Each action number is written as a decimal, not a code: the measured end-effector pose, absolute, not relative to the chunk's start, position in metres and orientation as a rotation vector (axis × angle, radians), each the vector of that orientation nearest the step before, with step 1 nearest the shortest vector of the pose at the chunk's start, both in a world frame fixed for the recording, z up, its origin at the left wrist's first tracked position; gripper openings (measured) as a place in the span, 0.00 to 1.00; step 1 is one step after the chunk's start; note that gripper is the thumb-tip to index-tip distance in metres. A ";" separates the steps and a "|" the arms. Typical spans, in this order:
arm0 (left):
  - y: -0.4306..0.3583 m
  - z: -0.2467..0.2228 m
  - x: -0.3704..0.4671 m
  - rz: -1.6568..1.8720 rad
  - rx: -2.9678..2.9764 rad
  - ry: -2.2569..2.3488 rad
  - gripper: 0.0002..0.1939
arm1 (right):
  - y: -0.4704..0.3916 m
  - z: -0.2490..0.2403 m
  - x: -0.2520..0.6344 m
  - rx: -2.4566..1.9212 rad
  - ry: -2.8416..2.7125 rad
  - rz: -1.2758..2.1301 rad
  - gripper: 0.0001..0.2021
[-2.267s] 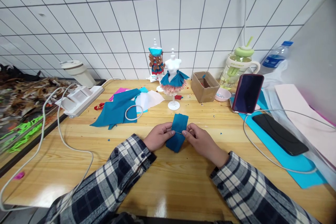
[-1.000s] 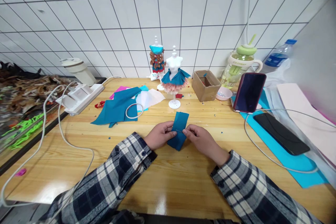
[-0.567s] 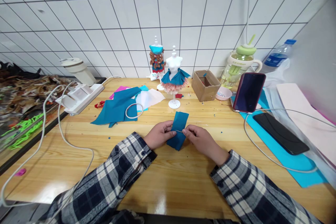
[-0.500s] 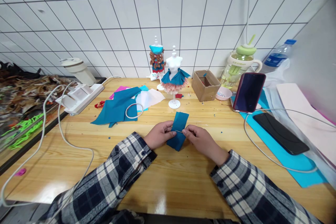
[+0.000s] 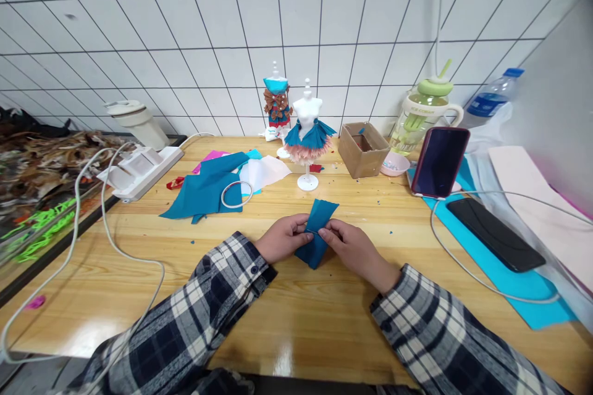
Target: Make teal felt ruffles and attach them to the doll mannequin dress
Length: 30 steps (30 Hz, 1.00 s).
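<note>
A folded strip of dark teal paper or cloth [image 5: 315,251] is held over the table in front of me. My left hand [image 5: 283,239] pinches its left edge near the middle. On the other side, my right hand [image 5: 354,250] grips the right edge, its fingertips close to those of my left. A thin tie crosses the strip between the two hands, and the strip narrows there. Beyond it stands a white dress form [image 5: 307,110] in a teal and pink skirt. Teal sheets [image 5: 204,191] lie at the left with a metal ring [image 5: 223,196] on them.
A second dressed form [image 5: 277,102] stands behind. Toward the right are a cardboard box [image 5: 364,154], a pink bowl [image 5: 395,164], a green-lidded jug [image 5: 419,114], an upright phone [image 5: 440,162] and a black phone [image 5: 495,234]. A white power strip [image 5: 148,176] with cables is on the left.
The strip has drawn in at its middle, and its upper end has tilted to the right. My right hand has moved slightly left, closer to my left hand.
</note>
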<state>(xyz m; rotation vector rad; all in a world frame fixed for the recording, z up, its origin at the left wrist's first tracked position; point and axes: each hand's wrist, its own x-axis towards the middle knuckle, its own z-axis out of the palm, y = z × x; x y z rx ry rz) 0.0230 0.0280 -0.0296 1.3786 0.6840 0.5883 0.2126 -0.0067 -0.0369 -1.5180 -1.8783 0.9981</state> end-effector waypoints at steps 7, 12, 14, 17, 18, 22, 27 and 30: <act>0.028 -0.032 0.023 0.583 1.377 0.702 0.22 | -0.006 -0.043 0.213 -1.490 -1.813 1.038 0.14; 0.028 -0.032 0.023 0.574 1.370 0.680 0.21 | -0.006 -0.042 0.213 -1.490 -1.811 1.052 0.13; 0.027 -0.031 0.023 0.576 1.363 0.681 0.20 | -0.006 -0.041 0.213 -1.493 -1.818 1.038 0.13; 0.027 -0.031 0.023 0.579 1.346 0.684 0.20 | -0.006 -0.040 0.213 -1.502 -1.834 1.030 0.13; 0.027 -0.031 0.023 0.580 1.338 0.683 0.21 | -0.006 -0.040 0.213 -1.505 -1.839 1.031 0.13; 0.027 -0.032 0.023 0.586 1.320 0.679 0.21 | -0.006 -0.038 0.213 -1.528 -1.863 1.011 0.14; 0.027 -0.032 0.023 0.573 1.381 0.711 0.19 | -0.007 -0.036 0.212 -1.523 -1.881 1.001 0.14; 0.027 -0.031 0.024 0.568 1.435 0.740 0.18 | -0.007 -0.036 0.212 -1.525 -1.890 0.988 0.14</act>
